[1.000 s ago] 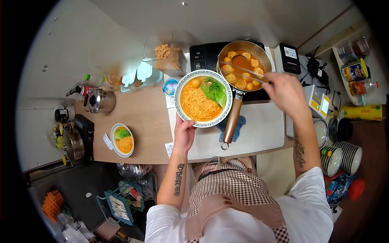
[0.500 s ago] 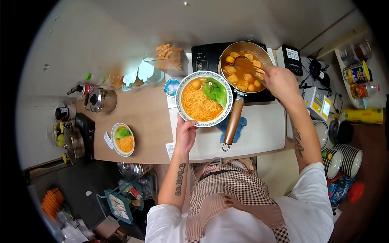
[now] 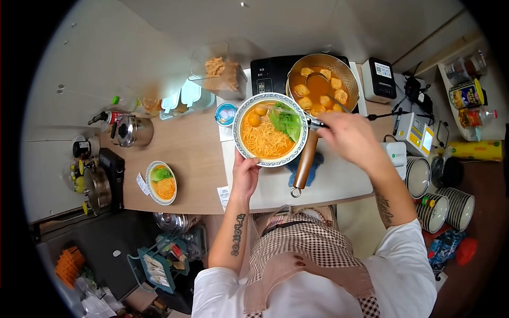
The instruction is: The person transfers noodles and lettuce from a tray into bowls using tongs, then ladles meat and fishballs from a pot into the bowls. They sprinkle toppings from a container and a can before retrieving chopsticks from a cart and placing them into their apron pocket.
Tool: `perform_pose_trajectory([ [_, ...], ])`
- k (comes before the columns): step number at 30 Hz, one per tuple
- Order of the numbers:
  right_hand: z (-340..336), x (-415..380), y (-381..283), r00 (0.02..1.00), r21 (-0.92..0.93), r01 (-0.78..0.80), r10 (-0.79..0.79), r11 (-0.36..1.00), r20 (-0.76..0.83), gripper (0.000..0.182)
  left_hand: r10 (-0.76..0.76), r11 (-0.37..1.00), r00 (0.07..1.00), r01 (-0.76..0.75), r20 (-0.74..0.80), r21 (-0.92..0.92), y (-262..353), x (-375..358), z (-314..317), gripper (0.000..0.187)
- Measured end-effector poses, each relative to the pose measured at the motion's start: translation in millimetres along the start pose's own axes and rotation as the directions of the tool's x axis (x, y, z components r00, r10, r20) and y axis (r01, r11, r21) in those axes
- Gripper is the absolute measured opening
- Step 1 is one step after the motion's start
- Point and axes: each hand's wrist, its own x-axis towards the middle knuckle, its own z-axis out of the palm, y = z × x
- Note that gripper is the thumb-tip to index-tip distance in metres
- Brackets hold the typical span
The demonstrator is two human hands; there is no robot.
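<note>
While the left hand grips the noodle bowl at six o'clock, the right hand, closed on tongs, could splash broth.

the right hand has come away from the pan and carried its chopsticks over the noodle bowl, where a second fish ball now lies.

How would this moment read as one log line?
left hand: holds bowl | right hand: chopsticks over bowl | pan: behind
</note>
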Motion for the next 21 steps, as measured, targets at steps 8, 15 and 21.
perform_pose_trajectory([
  [8,-3,41,106,0.949,-0.275,-0.309,0.314,0.910,-0.027,0.024,0.015,1.000,1.000,-0.015,0.007,-0.017,-1,0,3,0.080],
  [15,-16,25,94,0.945,-0.144,-0.327,0.320,0.934,-0.073,0.022,0.010,1.000,1.000,-0.009,0.009,-0.009,-1,0,2,0.079],
  [21,-42,-7,39,0.971,0.063,-0.231,0.227,0.971,0.071,0.020,0.013,1.000,1.000,-0.013,0.012,-0.001,-1,2,0,0.075],
])
